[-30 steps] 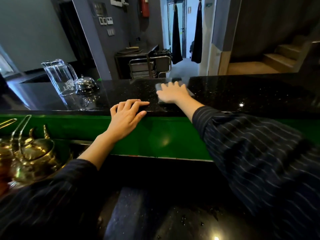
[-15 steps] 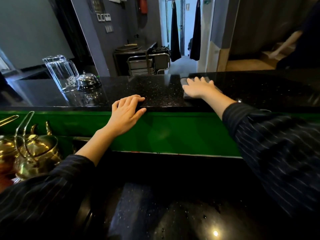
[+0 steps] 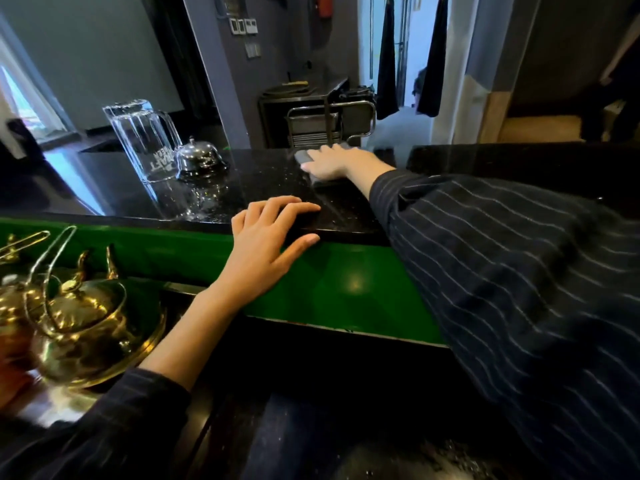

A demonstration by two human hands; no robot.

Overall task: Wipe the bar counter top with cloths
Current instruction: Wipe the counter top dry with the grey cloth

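1. Near, below the counter: two brass teapots (image 3: 86, 323) on the lower ledge at the left; the second is cut off by the picture's left edge. They are well apart from the wiping.

2. Near edge of the bar counter top (image 3: 263, 188): the left hand (image 3: 266, 244) is open and holds nothing. Its fingers (image 3: 277, 211) lie flat on the black stone and the thumb hooks under the lip against the green front panel (image 3: 346, 282). Judged to be a brace for the reach.

3. Mid counter, toward the left: one clear pitcher (image 3: 142, 140) standing upside down, with one chrome call bell (image 3: 201, 159) just beside it on its right.

4. Far edge of the counter: the right hand (image 3: 334, 161), arm stretched out in a striped sleeve (image 3: 519, 271), presses flat, palm down and fingers spread, on one grey cloth (image 3: 313, 168). It pins the cloth by pressure and is not closed around it. The cloth shows only at the hand's left and near sides, so its long axis cannot be told.

5. Deciding relation: the cloth lies directly under the right palm, far from and slightly right of the left hand. The bell and pitcher lie to the cloth's left, so a leftward sweep would meet the bell first; bare stone lies to the right.

6. Count: one cloth seen, two hands, one pitcher, one bell, two teapots.
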